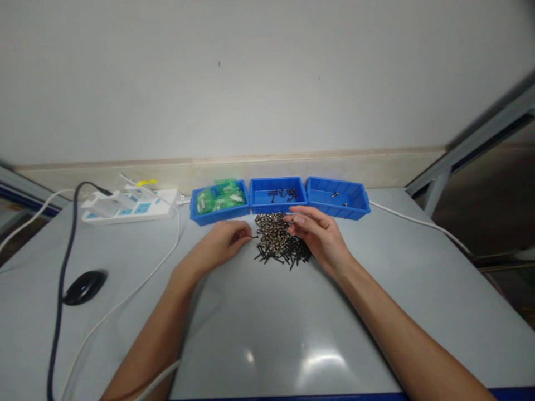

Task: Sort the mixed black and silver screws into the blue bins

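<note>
My left hand (229,238) is closed in a pinch at the left edge of a heap of hardware. A small dark screw (254,238) sticks out from its fingertips. My right hand (318,236) hovers over the right side of the heap with thumb and fingers drawn together; what they hold, if anything, is too small to make out. Brassy metal pieces (271,231) make up the upper part of the heap, and black screws (295,253) lie along its lower and right side, partly covered by my right hand.
Behind the heap stand three blue bins: the left bin (221,218) with green plastic packets (221,197), the middle bin (276,182) with dark screws, the right bin (353,196) with a few small pieces. A power strip (163,209), cables and a black mouse (86,287) lie leftward.
</note>
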The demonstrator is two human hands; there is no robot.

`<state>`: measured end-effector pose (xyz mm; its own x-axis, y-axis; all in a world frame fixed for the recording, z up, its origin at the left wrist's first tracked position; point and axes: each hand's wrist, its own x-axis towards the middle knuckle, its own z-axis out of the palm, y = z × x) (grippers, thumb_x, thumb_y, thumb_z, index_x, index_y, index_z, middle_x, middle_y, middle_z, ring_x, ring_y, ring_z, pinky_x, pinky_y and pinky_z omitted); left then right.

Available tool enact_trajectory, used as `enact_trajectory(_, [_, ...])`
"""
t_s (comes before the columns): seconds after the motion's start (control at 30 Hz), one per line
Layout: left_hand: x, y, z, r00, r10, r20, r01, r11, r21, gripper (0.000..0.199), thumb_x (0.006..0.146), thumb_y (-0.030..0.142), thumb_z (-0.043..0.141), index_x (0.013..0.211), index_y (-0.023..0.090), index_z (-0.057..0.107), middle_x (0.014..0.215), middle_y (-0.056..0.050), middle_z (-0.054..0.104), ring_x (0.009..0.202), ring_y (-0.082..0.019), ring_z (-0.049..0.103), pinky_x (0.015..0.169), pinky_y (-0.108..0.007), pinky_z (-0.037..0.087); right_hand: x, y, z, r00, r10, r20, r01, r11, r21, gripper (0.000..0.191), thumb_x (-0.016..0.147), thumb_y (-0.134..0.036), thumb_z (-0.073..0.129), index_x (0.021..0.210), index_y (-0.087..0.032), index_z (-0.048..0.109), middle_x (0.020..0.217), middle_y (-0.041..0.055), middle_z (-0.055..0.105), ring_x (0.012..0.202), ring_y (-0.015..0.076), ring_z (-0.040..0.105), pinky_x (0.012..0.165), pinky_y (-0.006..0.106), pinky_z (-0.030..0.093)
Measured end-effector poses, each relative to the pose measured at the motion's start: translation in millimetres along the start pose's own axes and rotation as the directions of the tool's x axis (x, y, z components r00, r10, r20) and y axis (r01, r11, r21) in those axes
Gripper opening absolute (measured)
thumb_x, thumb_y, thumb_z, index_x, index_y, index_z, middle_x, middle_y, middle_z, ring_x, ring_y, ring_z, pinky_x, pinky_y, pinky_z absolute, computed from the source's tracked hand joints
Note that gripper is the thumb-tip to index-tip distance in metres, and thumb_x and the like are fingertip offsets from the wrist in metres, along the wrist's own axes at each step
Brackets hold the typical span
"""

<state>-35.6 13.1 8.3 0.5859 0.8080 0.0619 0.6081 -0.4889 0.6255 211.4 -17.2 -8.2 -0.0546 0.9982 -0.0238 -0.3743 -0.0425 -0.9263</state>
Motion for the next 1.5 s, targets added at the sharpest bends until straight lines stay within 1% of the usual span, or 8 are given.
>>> enact_trajectory(0.1, [0,4,1.1,0.998,-0.032,-0.05,0.024,0.99,-0.137,0.006,0.09,0.018,0.063,0.088,0.015,0.068,0.079,-0.002,0.07,0.071,-0.013,0.063,0.069,-0.025,0.049,1,1,-2,0.999,-0.022,0.04,0.025,0.997,-0.076,0.02,0.081,-0.033,0.078,0.099,-0.024,0.077,0.086,0.0022,0.078,0.069,0.0128,0.067,0.071,0.03,0.053])
enact_trajectory(0.23, [1,11,7.0,0.99,0.004,-0.142,-0.051,0.943,-0.328,0.013,0.088,0.026,0.071,0.094,0.015,0.065,0.086,-0.002,0.07,0.076,-0.012,0.066,0.075,-0.025,0.055,-3,0,2,0.993,-0.071,0.09,0.093,0.959,-0.268,0.022,0.082,-0.036,0.077,0.1,-0.022,0.077,0.08,0.0016,0.075,0.068,0.0134,0.066,0.069,0.03,0.053])
enact_trajectory(0.37, [2,16,10.0,0.986,0.014,-0.167,-0.08,0.916,-0.392,0.016,0.086,0.027,0.074,0.092,0.015,0.064,0.085,-0.003,0.07,0.076,-0.013,0.067,0.075,-0.026,0.056,-8,0,7,0.981,-0.044,0.187,0.122,0.897,-0.426,0.028,0.082,-0.037,0.078,0.104,-0.02,0.076,0.083,0.0037,0.075,0.073,0.0153,0.068,0.07,0.031,0.054])
enact_trajectory(0.6, [2,21,9.6,0.988,0.039,-0.149,-0.098,0.904,-0.415,0.015,0.085,0.025,0.075,0.09,0.015,0.065,0.082,-0.003,0.07,0.074,-0.013,0.066,0.073,-0.025,0.057,-8,4,8,0.959,0.088,0.268,-0.006,0.957,-0.291,0.028,0.074,-0.035,0.085,0.096,-0.019,0.078,0.077,0.0034,0.078,0.072,0.0169,0.074,0.072,0.031,0.059])
enact_trajectory(0.9, [1,24,9.2,0.987,0.046,-0.152,-0.105,0.908,-0.406,0.014,0.085,0.024,0.075,0.09,0.015,0.066,0.082,-0.003,0.07,0.074,-0.013,0.067,0.073,-0.025,0.057,-8,6,7,0.947,0.126,0.295,-0.032,0.951,-0.306,0.028,0.075,-0.037,0.084,0.097,-0.019,0.079,0.078,0.0052,0.079,0.075,0.0178,0.076,0.071,0.03,0.059])
enact_trajectory(1.23, [-2,24,1.3,0.998,0.064,-0.024,-0.068,0.924,-0.375,0.012,0.084,0.021,0.074,0.094,0.016,0.069,0.087,-0.004,0.074,0.076,-0.014,0.069,0.075,-0.026,0.057,-5,0,7,0.968,0.147,0.205,-0.083,0.953,-0.292,0.025,0.071,-0.037,0.087,0.088,-0.019,0.08,0.069,0.0023,0.075,0.062,0.0149,0.07,0.063,0.029,0.058])
enact_trajectory(1.37, [-3,14,0.1,0.998,0.044,-0.054,-0.053,0.981,-0.187,0.008,0.088,0.022,0.066,0.092,0.017,0.07,0.079,-0.003,0.072,0.069,-0.013,0.065,0.069,-0.026,0.053,5,2,10,0.998,0.011,0.062,0.004,0.971,-0.241,0.032,0.07,-0.035,0.087,0.098,-0.022,0.08,0.089,0.0055,0.079,0.082,0.0188,0.074,0.084,0.037,0.061])
enact_trajectory(1.5, [-3,3,4.0,0.999,0.051,-0.016,-0.053,0.995,-0.086,0.013,0.087,0.018,0.062,0.095,0.017,0.071,0.078,-0.004,0.072,0.068,-0.014,0.064,0.067,-0.026,0.05,12,4,15,0.989,-0.14,0.043,0.146,0.971,-0.188,0.07,0.076,-0.029,0.082,0.142,-0.032,0.057,0.143,0.0087,0.062,0.122,0.0233,0.065,0.109,0.043,0.051])
